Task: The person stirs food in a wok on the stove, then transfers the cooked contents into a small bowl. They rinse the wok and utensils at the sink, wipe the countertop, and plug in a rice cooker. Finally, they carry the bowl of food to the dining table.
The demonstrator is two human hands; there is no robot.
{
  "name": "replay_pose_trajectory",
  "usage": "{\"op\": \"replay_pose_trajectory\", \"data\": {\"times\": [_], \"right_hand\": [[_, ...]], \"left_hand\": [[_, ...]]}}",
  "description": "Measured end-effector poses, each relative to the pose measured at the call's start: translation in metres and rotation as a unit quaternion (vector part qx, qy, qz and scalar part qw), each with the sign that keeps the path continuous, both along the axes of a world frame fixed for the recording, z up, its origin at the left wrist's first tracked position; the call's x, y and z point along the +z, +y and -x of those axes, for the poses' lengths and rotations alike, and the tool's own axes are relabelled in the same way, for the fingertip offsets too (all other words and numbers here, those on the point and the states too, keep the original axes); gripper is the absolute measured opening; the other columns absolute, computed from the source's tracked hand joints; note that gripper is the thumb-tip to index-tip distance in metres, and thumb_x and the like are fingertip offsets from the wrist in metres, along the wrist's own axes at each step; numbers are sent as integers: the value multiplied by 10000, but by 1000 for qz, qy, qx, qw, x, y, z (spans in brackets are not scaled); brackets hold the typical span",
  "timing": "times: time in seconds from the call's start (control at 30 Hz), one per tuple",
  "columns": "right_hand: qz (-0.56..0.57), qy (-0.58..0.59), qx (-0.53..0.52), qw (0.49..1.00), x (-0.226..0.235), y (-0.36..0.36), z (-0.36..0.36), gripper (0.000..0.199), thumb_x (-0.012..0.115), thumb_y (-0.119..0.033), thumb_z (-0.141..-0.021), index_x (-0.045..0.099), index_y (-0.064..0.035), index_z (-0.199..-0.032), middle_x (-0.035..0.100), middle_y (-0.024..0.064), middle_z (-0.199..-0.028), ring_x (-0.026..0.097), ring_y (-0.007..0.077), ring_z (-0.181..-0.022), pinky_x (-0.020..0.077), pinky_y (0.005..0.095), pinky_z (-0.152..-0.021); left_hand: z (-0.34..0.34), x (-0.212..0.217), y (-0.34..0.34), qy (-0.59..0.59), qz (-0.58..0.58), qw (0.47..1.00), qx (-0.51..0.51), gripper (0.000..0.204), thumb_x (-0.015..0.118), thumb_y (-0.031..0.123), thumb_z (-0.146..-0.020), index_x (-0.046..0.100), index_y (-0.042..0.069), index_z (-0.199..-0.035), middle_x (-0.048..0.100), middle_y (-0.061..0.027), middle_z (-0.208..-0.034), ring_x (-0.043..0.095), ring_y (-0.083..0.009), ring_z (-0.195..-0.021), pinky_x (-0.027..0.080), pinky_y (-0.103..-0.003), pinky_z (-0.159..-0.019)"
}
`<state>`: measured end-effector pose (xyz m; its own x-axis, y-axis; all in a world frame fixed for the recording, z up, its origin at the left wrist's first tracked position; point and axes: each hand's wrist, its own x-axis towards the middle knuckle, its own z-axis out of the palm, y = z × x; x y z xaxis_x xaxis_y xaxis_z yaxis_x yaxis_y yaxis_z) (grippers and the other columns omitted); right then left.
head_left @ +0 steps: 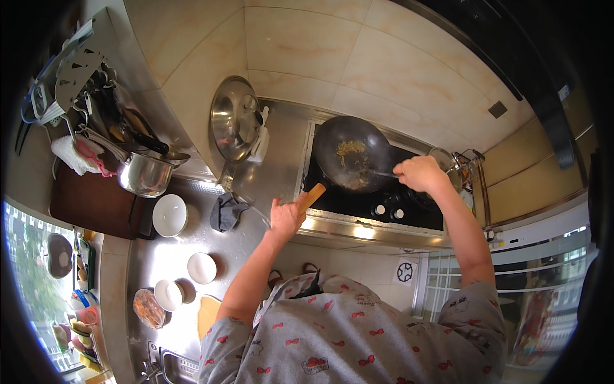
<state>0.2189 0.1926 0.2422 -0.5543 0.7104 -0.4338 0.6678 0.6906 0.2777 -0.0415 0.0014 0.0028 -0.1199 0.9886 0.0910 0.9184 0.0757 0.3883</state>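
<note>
A dark wok (323, 157) sits on the black gas stove, tilted a little, with small brownish bits of food (350, 151) in its bottom. My left hand (288, 219) is closed on the wok's wooden handle (314, 194), its thumb sticking out. Over the wok's right rim, my right hand (423, 173) is closed around a metal cooking utensil (385, 174) that reaches down into the food. The utensil's head is too blurred to tell if it is a spatula or a spoon.
White bowls (202, 268), a packaged food tray (149, 308) and a dark grey cloth (226, 212) lie on the left counter. A pot lid (234, 120) leans on the back wall. One steel pot (144, 174) hangs below utensils. Stove knobs (398, 214) line the front.
</note>
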Motion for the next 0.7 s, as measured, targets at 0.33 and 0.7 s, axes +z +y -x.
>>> {"op": "replay_pose_trajectory", "data": {"times": [0.33, 0.7], "right_hand": [[-81, 149, -123, 978, -129, 20, 3, 235, 511, -150, -907, 620, -54, -1093, 712, 197, -896, 699, 367, -862, 548, 486, -734], [13, 0, -17, 1000, -7, -17, -22, 281, 574, -290, -901, 673, -194, -1147, 711, 63, -1080, 669, 296, -1018, 549, 434, -806]], "left_hand": [[-5, 0, 4, 0, 0, 1000, -17, 595, 627, 206, -835, 451, 182, -1402, 700, -126, -761, 685, -286, -727, 398, -474, -994], [-1, -9, 2, -1, 3, 1000, -3, 637, 629, 202, -812, 439, 197, -1419, 711, -120, -793, 684, -287, -750, 394, -470, -999]]}}
